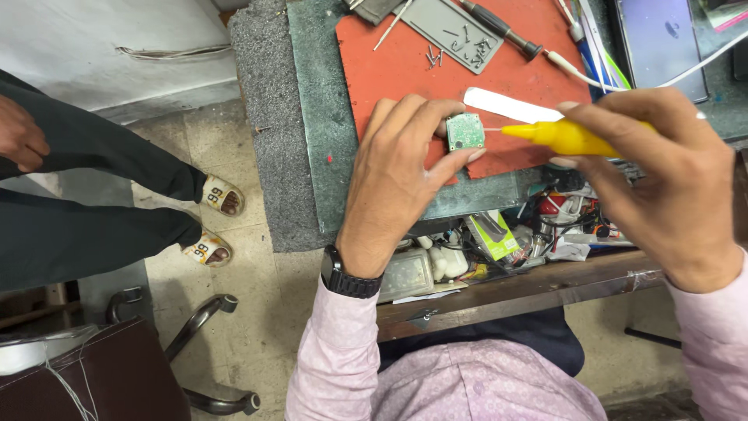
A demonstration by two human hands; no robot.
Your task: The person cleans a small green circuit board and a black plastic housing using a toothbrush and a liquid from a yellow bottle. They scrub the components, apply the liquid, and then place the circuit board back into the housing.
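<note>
While left hand pinches green board at mat edge, right hand grips yellow bottle.

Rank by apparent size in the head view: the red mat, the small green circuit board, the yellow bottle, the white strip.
1. red mat
2. yellow bottle, partly hidden by the right hand
3. white strip, close to the bottle, unsure
4. green circuit board
</note>
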